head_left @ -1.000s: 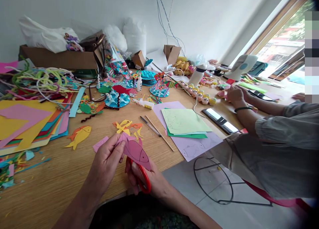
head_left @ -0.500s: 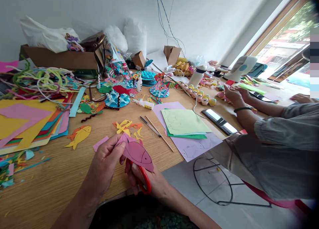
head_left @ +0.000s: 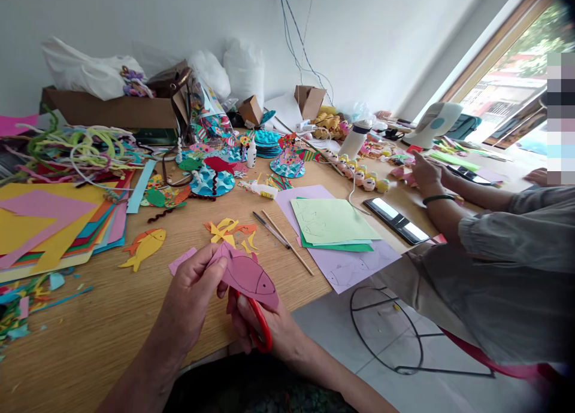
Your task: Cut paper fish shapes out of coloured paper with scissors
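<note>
Between thumb and fingers, my left hand (head_left: pixel 195 287) pinches the tail end of a pink paper fish (head_left: pixel 251 277) with a drawn outline, eye and gill line. My right hand (head_left: pixel 265 323) is closed on the red handles of the scissors (head_left: pixel 260 323), below the paper; the paper hides the blades. Beyond my hands lie yellow and orange paper scraps (head_left: pixel 224 228), and a smaller pink piece (head_left: pixel 182 258) is beside my left hand. A yellow paper fish (head_left: pixel 146 249) rests further left, over an orange one.
Coloured sheets (head_left: pixel 45 221) and tangled pipe cleaners are at left. A pen (head_left: pixel 271 229) and a wooden stick (head_left: pixel 287 242) lie by green sheets (head_left: pixel 335 215). Decorated blue discs (head_left: pixel 212 182) stand behind. At right are a phone (head_left: pixel 396 220) and another person's arms (head_left: pixel 442 203).
My hands and the pink paper have hardly moved. The view has shifted slightly, and the other person's hand at the right has moved a little.
</note>
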The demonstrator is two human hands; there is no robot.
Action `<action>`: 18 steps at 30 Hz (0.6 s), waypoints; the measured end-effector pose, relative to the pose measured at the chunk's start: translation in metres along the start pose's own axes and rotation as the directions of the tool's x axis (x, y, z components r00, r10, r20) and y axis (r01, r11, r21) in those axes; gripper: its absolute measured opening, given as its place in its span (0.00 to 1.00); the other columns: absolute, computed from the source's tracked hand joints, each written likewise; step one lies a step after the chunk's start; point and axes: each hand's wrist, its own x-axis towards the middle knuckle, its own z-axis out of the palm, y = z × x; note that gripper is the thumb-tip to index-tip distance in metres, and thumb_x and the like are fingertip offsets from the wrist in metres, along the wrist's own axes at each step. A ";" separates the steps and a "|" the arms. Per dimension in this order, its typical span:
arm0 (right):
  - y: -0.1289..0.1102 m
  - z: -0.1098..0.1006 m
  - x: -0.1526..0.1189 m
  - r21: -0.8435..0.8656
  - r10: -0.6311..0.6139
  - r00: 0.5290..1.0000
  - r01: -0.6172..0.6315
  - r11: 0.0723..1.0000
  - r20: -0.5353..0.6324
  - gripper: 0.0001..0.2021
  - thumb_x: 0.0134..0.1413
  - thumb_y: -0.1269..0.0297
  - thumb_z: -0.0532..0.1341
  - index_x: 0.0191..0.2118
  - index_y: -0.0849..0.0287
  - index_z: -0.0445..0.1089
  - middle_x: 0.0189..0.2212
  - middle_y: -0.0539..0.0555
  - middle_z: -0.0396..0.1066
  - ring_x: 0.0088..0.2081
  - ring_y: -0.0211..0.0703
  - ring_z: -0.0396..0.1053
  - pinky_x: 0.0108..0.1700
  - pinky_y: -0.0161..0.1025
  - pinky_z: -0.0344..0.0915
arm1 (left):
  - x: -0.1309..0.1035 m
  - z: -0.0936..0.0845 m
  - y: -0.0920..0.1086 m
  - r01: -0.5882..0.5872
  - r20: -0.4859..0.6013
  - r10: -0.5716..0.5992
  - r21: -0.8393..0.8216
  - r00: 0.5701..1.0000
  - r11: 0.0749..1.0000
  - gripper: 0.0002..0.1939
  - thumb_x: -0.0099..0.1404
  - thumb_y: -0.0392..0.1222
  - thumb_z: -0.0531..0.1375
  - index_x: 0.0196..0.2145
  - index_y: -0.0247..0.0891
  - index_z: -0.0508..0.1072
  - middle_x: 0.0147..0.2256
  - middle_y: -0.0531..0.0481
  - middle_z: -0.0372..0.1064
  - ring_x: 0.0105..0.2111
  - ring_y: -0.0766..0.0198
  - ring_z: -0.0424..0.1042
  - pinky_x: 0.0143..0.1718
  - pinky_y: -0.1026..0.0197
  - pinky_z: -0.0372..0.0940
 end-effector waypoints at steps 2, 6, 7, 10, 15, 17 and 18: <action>0.000 0.000 0.000 -0.014 0.002 1.000 -0.002 1.000 -0.013 0.32 0.53 0.32 0.53 0.35 0.63 0.70 0.13 0.44 0.57 0.13 0.31 0.53 0.17 0.31 0.51 | 0.000 0.000 -0.001 0.002 -0.002 -0.002 0.001 1.000 1.000 0.10 0.58 0.41 0.59 0.20 0.40 0.68 0.19 0.57 0.58 0.21 0.67 0.56 0.22 0.66 0.56; 0.001 -0.001 -0.001 -0.014 0.019 0.999 -0.019 1.000 -0.031 0.30 0.53 0.35 0.54 0.35 0.63 0.70 0.13 0.43 0.57 0.14 0.31 0.53 0.16 0.30 0.51 | 0.000 -0.001 -0.003 0.013 0.011 -0.013 -0.006 1.000 1.000 0.09 0.59 0.41 0.58 0.22 0.40 0.68 0.20 0.57 0.58 0.22 0.68 0.56 0.23 0.66 0.56; 0.001 -0.001 -0.001 -0.013 0.022 0.999 -0.022 1.000 -0.036 0.29 0.53 0.35 0.54 0.35 0.62 0.69 0.13 0.43 0.57 0.14 0.30 0.53 0.16 0.30 0.51 | 0.000 -0.001 -0.003 0.016 0.016 -0.016 -0.009 1.000 1.000 0.09 0.59 0.41 0.58 0.22 0.40 0.68 0.20 0.57 0.58 0.22 0.68 0.56 0.23 0.66 0.56; -0.001 0.000 -0.001 -0.009 0.035 0.998 -0.035 0.999 -0.053 0.28 0.53 0.36 0.55 0.34 0.62 0.68 0.13 0.43 0.56 0.13 0.30 0.52 0.15 0.29 0.50 | -0.001 -0.001 -0.002 0.028 0.021 -0.028 -0.016 0.999 0.999 0.09 0.59 0.41 0.58 0.22 0.39 0.68 0.20 0.57 0.58 0.22 0.68 0.55 0.23 0.66 0.56; -0.006 0.002 -0.001 -0.012 0.034 0.998 -0.035 0.999 -0.056 0.25 0.56 0.39 0.54 0.32 0.61 0.68 0.12 0.42 0.54 0.13 0.29 0.52 0.15 0.29 0.50 | -0.001 0.001 0.001 0.035 0.027 -0.035 -0.021 0.999 0.999 0.10 0.59 0.41 0.58 0.21 0.39 0.67 0.19 0.58 0.57 0.22 0.68 0.55 0.22 0.66 0.56; -0.005 0.003 -0.001 -0.016 0.033 0.998 -0.034 0.999 -0.058 0.23 0.57 0.42 0.55 0.30 0.61 0.67 0.13 0.42 0.53 0.13 0.29 0.52 0.15 0.28 0.50 | -0.001 0.001 0.002 0.035 0.034 -0.034 -0.024 0.999 0.999 0.10 0.59 0.41 0.58 0.21 0.39 0.67 0.19 0.58 0.57 0.21 0.68 0.55 0.22 0.66 0.56; -0.005 0.003 -0.001 -0.014 0.031 0.998 -0.032 0.999 -0.061 0.22 0.58 0.44 0.55 0.29 0.61 0.66 0.13 0.42 0.53 0.13 0.29 0.52 0.15 0.28 0.51 | -0.001 0.001 0.002 0.033 0.036 -0.032 -0.026 0.999 0.999 0.10 0.59 0.41 0.58 0.21 0.39 0.66 0.19 0.58 0.57 0.21 0.68 0.55 0.22 0.66 0.56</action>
